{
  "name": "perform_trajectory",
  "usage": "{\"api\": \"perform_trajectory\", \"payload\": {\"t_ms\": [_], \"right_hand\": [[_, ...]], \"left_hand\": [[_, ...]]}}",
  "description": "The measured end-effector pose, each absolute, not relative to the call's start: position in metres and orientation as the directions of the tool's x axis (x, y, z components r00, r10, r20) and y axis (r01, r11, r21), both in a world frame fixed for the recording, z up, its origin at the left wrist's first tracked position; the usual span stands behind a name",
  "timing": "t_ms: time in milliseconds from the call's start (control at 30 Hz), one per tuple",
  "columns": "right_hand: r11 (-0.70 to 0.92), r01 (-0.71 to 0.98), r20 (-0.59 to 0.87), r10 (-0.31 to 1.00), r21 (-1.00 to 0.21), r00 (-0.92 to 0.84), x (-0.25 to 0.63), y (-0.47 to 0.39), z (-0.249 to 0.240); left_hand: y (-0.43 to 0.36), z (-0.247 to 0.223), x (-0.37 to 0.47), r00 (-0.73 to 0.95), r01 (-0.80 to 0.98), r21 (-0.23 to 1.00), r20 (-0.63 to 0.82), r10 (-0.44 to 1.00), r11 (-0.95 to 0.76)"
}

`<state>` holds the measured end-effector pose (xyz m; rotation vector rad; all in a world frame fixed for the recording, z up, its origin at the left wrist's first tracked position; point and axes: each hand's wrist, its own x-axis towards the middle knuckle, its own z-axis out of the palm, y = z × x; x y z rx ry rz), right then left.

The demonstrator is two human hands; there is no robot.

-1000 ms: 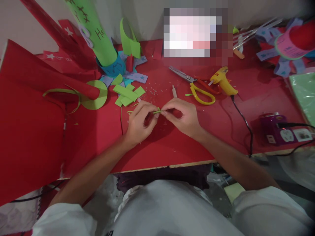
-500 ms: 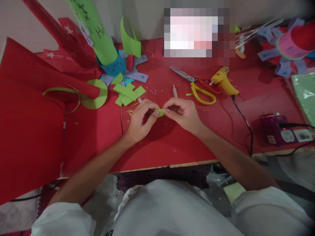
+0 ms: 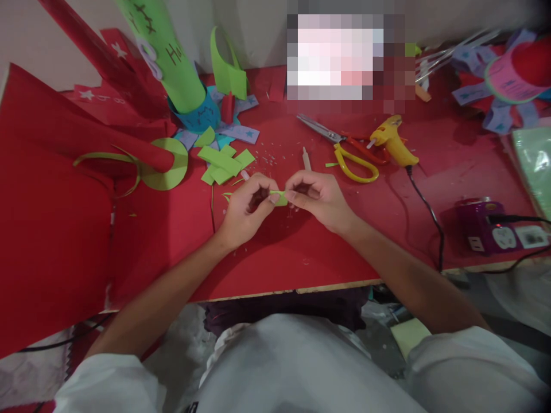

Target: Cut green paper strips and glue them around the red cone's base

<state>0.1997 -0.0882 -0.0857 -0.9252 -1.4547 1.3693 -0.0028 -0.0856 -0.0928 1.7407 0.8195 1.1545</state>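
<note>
A small strip of light green craft foam or paper [image 3: 281, 198] is held up between both hands, over the middle of the red table. My left hand [image 3: 249, 209] pinches its left end between thumb and fingers. At the right end, my right hand [image 3: 321, 198] pinches it the same way. Fingertips cover most of the strip's ends. Left of my hands lies a pile of green strips [image 3: 224, 163], with thin green offcuts near my left fingers. A pale pen-like stick [image 3: 306, 159] lies just behind my right hand.
Scissors [image 3: 355, 163] with yellow and red handles lie beside a yellow glue gun [image 3: 394, 140], its cord running to the front edge. A purple power adapter [image 3: 486, 226] sits at right. A green tube [image 3: 185, 86] stands in a blue base; red sheets [image 3: 51, 229] fill the left.
Both hands keep their pinch on the green strip. Slightly more of the strip's face shows between the fingertips now; the other things stay where they were.
</note>
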Motion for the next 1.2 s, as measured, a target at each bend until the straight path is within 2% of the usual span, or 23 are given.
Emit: {"api": "perform_trajectory", "payload": {"t_ms": [167, 300, 400, 500, 767, 1200], "right_hand": [[-0.114, -0.162, -0.051, 0.934, -0.980, -0.352, 0.1980, -0.0885, -0.0843], [-0.184, -0.200, -0.098, 0.922, -0.962, -0.375, 0.1969, -0.0888, -0.0842], [-0.164, -0.236, -0.070, 0.929, -0.958, -0.363, 0.1960, -0.0881, -0.0858], [-0.111, -0.247, -0.021, 0.939, -0.963, -0.344, 0.1954, -0.0876, -0.0867], [0.079, -0.154, 0.128, 0.933, -0.985, -0.336, 0.1969, -0.0901, -0.0799], [0.035, -0.126, 0.074, 0.942, -0.991, -0.327, 0.1972, -0.0905, -0.0814]], "left_hand": [[-0.0846, -0.0921, -0.0030, 0.365, 0.026, 0.937, 0.316, 0.876, -0.349], [-0.0875, -0.0883, -0.0033, 0.432, -0.001, 0.949, 0.285, 0.855, -0.316], [-0.0914, -0.0856, -0.0017, 0.467, 0.002, 0.951, 0.272, 0.841, -0.309], [-0.0932, -0.0855, 0.0009, 0.419, -0.016, 0.954, 0.278, 0.864, -0.299], [-0.0918, -0.0878, 0.0033, 0.335, -0.066, 0.973, 0.229, 0.914, -0.220], [-0.0925, -0.0858, 0.0027, 0.371, -0.102, 0.981, 0.191, 0.909, -0.164]]}}
